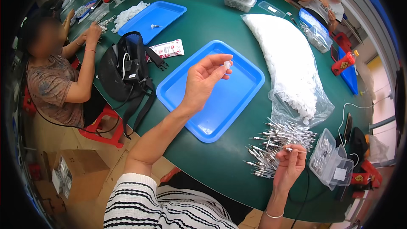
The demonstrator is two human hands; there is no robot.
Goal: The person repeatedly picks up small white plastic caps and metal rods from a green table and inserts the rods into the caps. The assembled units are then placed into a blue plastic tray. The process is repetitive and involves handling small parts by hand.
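Over the blue tray (207, 127), my left hand (204, 79) pinches a small white plastic cap (227, 64) between thumb and fingertips. At the lower right, my right hand (291, 167) is closed on a thin metal rod (290, 149), one of the slim silvery kind. It hovers at the edge of a heap of similar metal rods (260, 161) lying on the green table. Beyond that heap lies a large clear bag of white caps (292, 63), its mouth toward me with caps spilling into the loose plastic.
A black bag (127, 70) with straps lies left of the tray, beside a white and red packet (167, 49). At right stands an opened clear box (326, 157) of rods. Another blue tray (169, 15) is farther back. Co-workers sit at left (63, 76) and far right.
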